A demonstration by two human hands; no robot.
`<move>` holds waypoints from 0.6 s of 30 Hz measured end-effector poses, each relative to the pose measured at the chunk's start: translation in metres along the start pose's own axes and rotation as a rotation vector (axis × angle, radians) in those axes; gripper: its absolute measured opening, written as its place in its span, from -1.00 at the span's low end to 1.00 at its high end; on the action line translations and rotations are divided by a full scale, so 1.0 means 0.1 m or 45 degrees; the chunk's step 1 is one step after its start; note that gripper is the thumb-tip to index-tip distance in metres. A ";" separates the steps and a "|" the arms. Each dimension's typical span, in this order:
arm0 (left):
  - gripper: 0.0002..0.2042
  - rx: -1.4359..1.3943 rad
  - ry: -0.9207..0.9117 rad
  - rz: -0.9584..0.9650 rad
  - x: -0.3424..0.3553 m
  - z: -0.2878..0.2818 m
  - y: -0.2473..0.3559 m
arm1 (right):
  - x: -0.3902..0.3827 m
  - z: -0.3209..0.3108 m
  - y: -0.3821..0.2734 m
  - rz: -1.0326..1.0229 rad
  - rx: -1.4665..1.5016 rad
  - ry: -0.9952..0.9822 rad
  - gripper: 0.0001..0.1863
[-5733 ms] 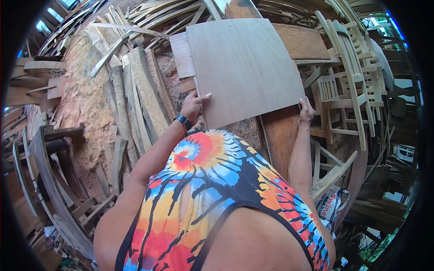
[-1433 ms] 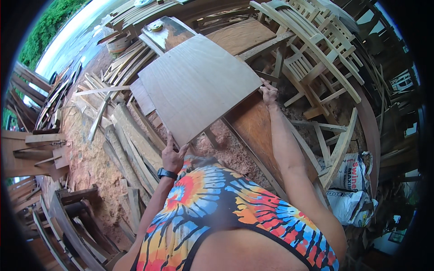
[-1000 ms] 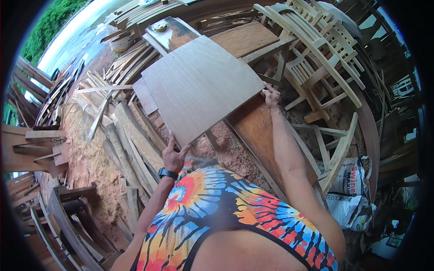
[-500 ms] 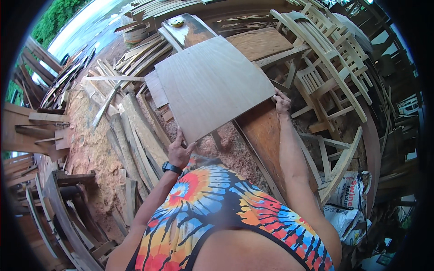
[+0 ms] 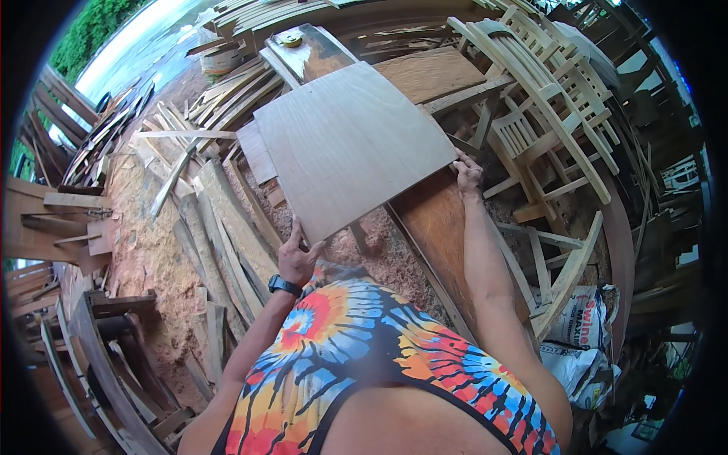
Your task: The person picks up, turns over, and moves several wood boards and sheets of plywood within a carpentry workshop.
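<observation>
A pale plywood panel (image 5: 353,148) is held in front of me, its near edge toward my body. My left hand (image 5: 297,258), with a dark watch at the wrist, grips the near left corner, thumb and fingers closed on the edge. At the right corner my right hand (image 5: 469,174) has its fingers curled round the panel's edge. Below the panel's right side runs a reddish-brown board (image 5: 436,220). Another pale sheet (image 5: 258,152) shows under the panel's left edge. A yellow tape measure (image 5: 291,40) lies on a stained board (image 5: 318,57) beyond the far edge.
Wooden chair frames (image 5: 542,106) stand at the right, above white sacks (image 5: 580,334). Long timber offcuts (image 5: 224,205) lie on the sawdust-covered ground (image 5: 136,220) at left. More planks (image 5: 265,23) are stacked at the back. A brown wood sheet (image 5: 432,72) lies beyond the panel.
The whole view has shifted slightly, moving the scene a little to the left. Both hands keep their hold on the panel, which stays in nearly the same pose.
</observation>
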State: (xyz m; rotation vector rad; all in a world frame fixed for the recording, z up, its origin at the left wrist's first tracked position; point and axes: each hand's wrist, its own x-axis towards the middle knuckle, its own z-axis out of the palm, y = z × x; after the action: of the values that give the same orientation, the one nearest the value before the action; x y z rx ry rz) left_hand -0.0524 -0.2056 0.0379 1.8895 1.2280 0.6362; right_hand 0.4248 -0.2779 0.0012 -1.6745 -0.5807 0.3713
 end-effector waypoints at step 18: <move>-0.15 -0.028 -0.005 -0.017 -0.03 -0.04 0.02 | -0.04 0.05 -0.04 0.007 0.058 -0.034 -0.51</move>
State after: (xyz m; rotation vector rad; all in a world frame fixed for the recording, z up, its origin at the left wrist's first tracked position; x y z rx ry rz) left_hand -0.0556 -0.2070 0.0416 1.8619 1.2253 0.6367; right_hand 0.4180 -0.2757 0.0036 -1.6300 -0.5835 0.4091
